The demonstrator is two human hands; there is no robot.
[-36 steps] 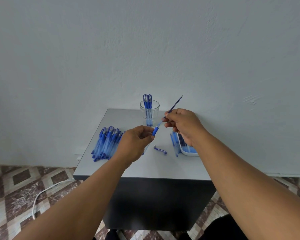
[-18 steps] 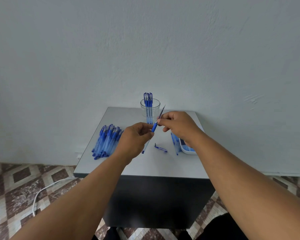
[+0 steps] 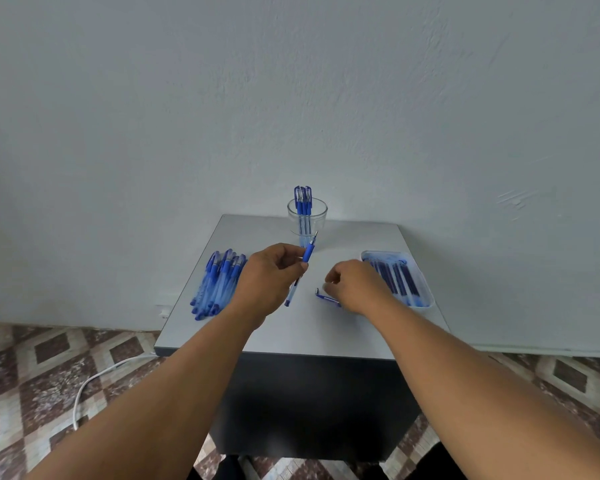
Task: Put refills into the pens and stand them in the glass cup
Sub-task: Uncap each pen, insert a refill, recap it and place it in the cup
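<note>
floor: patterned brown and cream tiles; white cable [image 3: 84, 386] lies on it left of the table.
table [image 3: 302, 336]: small, grey top, dark body, set against a pale wall [image 3: 291, 98].
left hand [image 3: 269, 278]: raised above the table's middle, fingers curled round a pen [image 3: 300, 271], thumb and fingertips pinching it near the blue grip.
pen: tilted, tip pointing up and away toward the cup, clear barrel running down below the hand to a blue end just above or on the tabletop, cannot tell which. Metal tip is showing, no cap on it.
right hand [image 3: 355, 285]: low over the table right of the pen, fingers curled inward, knuckles up. Fingertips sit right at one end of the cap; whether they actually pinch it, cannot tell.
cap [image 3: 324, 297]: blue, lies flat on the table between the two hands, partly hidden under the right hand.
loose pens [image 3: 217, 285]: blue pile lying flat on the left side of the table, just beside the left hand, roughly parallel.
tray [image 3: 425, 299]: pale plastic, right side of the table, just beyond the right hand; holds dark blue refills [image 3: 395, 277] lying side by side.
cup [image 3: 307, 220]: clear glass, upright at the far middle of the table near the wall, a few capped blue pens standing in it, caps up.
</note>
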